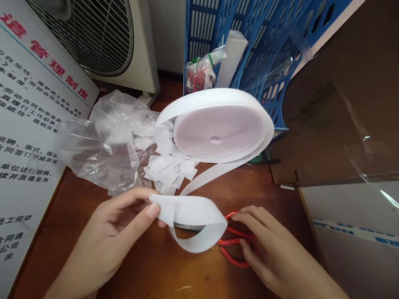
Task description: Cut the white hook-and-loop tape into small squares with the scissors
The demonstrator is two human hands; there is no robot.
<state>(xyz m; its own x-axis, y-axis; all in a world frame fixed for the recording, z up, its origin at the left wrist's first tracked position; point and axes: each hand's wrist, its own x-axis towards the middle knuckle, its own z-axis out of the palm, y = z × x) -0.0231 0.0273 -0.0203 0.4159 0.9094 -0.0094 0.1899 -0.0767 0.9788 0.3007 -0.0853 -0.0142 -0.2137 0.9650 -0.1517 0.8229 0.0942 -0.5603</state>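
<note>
My left hand (124, 226) pinches the end of a white tape strip (196, 209) between thumb and fingers. The strip curls into a loop and runs back up to a big white roll of tape (218, 133). In my right hand (268, 245) are scissors with red handles (233, 241); their blades are mostly hidden behind the looped strip, so I cannot tell how far they are spread. A pile of small white cut pieces (170, 170) lies just left of the roll, beyond my left hand.
A crumpled clear plastic bag (109, 137) lies at left. Behind stand a fan-like appliance (140, 45) and a blue file rack (202, 29) with a small bag of red items (201, 77). A printed board (28, 124) borders the left, a brown panel (343, 104) the right.
</note>
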